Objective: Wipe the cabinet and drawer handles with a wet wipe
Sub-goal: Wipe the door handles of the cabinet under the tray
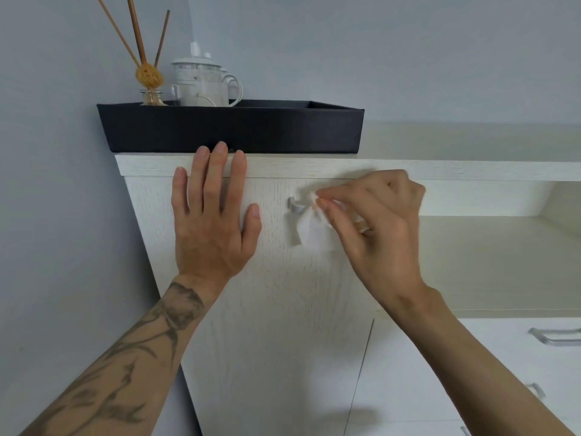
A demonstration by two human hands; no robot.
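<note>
A white cabinet door fills the middle of the head view. Its small silver handle sits near the top of the door. My right hand pinches a white wet wipe against the right end of that handle, and the wipe hangs down below it. My left hand lies flat and open on the door to the left of the handle, fingertips reaching the cabinet's top edge. A silver drawer handle shows at the lower right, with another handle below it.
A black tray rests on the cabinet top, holding a reed diffuser and a white lidded mug. An open shelf niche lies to the right. A grey wall borders the cabinet on the left.
</note>
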